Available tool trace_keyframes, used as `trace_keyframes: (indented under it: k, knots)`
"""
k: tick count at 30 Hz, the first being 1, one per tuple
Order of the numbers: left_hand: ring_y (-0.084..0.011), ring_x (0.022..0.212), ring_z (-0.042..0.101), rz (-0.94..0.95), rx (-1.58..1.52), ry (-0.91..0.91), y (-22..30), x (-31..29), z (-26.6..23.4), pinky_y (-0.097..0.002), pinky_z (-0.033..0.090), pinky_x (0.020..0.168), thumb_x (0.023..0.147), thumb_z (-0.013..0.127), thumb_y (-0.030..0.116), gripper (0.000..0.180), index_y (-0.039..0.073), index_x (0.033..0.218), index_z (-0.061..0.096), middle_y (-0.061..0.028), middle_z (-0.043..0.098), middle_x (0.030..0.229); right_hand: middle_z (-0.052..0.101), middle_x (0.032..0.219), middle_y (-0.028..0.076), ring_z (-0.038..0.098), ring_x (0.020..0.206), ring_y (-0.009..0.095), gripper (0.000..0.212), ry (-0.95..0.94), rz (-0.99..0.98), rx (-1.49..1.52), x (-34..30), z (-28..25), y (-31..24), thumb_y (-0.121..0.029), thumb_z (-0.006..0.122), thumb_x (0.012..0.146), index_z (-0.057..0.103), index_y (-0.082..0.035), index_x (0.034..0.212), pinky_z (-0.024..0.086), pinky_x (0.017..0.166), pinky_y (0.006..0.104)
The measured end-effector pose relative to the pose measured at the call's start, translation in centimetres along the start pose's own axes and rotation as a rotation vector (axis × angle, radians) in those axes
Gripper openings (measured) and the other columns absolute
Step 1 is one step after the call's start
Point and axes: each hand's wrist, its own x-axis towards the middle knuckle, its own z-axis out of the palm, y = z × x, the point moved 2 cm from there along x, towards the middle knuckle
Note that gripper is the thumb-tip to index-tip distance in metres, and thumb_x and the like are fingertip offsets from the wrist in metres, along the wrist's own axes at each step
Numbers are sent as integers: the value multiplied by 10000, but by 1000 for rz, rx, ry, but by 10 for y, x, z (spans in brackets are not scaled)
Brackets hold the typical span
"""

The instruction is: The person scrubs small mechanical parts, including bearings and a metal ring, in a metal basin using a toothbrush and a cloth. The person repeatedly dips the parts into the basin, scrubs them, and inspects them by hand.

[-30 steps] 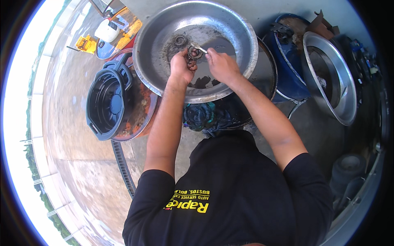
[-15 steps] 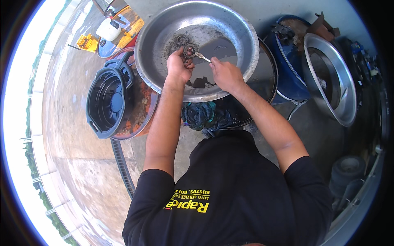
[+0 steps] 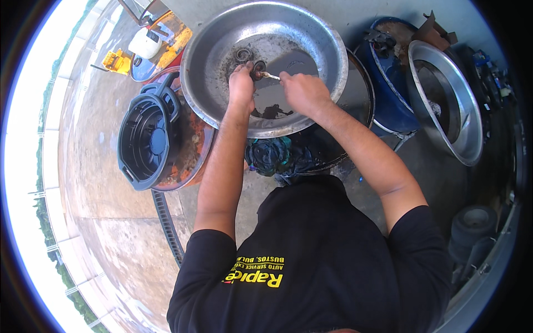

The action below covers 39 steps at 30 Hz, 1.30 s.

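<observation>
Over a wide metal basin (image 3: 192,89), my left hand (image 3: 241,89) grips a dark, greasy ring-shaped bearing (image 3: 259,69). My right hand (image 3: 305,93) is closed on a slim, pale-handled tool (image 3: 271,76) that looks like a small brush. Its tip reaches the middle of the bearing; the end of the handle is hidden in my fist. A second dark ring (image 3: 243,55) lies on the basin floor just beyond my left fingers. Dark, murky liquid (image 3: 297,64) and black grime pool on the basin floor.
Left of the basin, a black drain pan (image 3: 145,139) rests on a rusty drum (image 3: 191,166). Dark crumpled rags (image 3: 272,155) sit below the near rim. To the right stand a blue drum (image 3: 388,83) and a tilted metal basin (image 3: 469,127). A wall (image 3: 355,10) rises behind.
The bearing has turned so it appears more edge-on, and my left fingers have shifted up around it. My right hand has moved slightly left and up with the tool.
</observation>
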Motion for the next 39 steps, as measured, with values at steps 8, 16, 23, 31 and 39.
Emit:
trace_keyframes:
  k: [8,16,23,31,39]
  knots:
    - [-125,796,601,189,324,13,-9,2,13,-333,474,702,1062,668,212,178,85,1152,580,-24,660,947,800,927,216,807,908,398,214,17,96,18,3,1,-19,-136,539,1025,710,-44,1117,636,787,545]
    - [-199,849,706,224,426,61,-32,25,2,-380,542,784,1023,716,214,287,5,1135,555,-115,718,977,786,992,240,778,1032,419,271,-115,144,244,7,35,0,-201,544,1071,724,-36,1188,614,887,573]
    - [-343,941,767,381,594,-32,-32,24,-4,-458,577,877,949,811,291,409,-17,1187,687,-181,781,967,796,1092,229,761,1072,456,281,-53,213,85,1,2,-13,-217,561,1064,749,-17,1124,603,930,570]
    - [-457,1089,738,489,1046,79,-15,13,2,-530,566,923,930,838,335,440,-46,1119,728,-293,770,1054,794,1015,249,794,967,409,288,-123,173,444,15,65,16,-249,590,1078,733,-13,1158,612,795,536]
    - [-268,726,744,282,754,-29,-26,32,-20,-420,567,704,952,846,259,316,-29,1041,748,-143,769,815,710,759,148,785,832,359,279,-287,371,726,17,52,14,-258,589,1093,747,-39,1163,603,721,477]
